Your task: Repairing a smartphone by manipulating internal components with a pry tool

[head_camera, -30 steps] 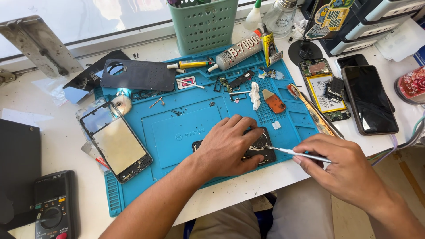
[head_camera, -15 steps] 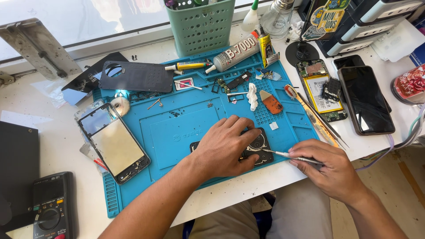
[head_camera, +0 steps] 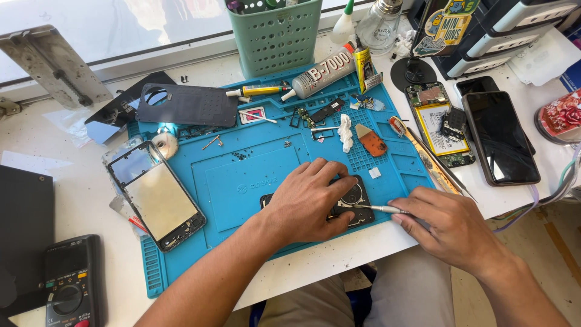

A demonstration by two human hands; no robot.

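Fingers of the left hand point(head_camera: 308, 203) lie spread and pressed flat on a dark phone part point(head_camera: 351, 203), pinning it to the blue work mat point(head_camera: 242, 175) near the mat's front edge. Only the part's right end shows past the fingertips; a round opening is visible in it. The right hand point(head_camera: 451, 227) sits just beside it, at the mat's front right corner, with its fingers pinched together around a slim metal tool point(head_camera: 378, 208). The tool's tip points left and meets the exposed end of the dark part, close to the left fingertips.

On the mat's left edge lies a phone frame with its screen point(head_camera: 156, 197), tilted and overhanging onto the white table point(head_camera: 60, 139). A dark back cover point(head_camera: 187, 104) with a round hole rests at the mat's rear left corner. Along the rear edge lie a grey glue tube point(head_camera: 318, 74) and a thin yellow tube point(head_camera: 257, 91). An orange pry pick point(head_camera: 370, 140) and a scrap of white tissue point(head_camera: 345, 132) sit toward the mat's middle right. Tweezers point(head_camera: 433, 160) lie along the right edge. Beyond that edge, on the table, an opened phone point(head_camera: 437, 124) shows its battery and boards, and a black phone point(head_camera: 499, 136) lies screen up beside it. A green perforated basket point(head_camera: 275, 33) stands behind the mat. A multimeter point(head_camera: 69, 284) sits at the table's front left corner.
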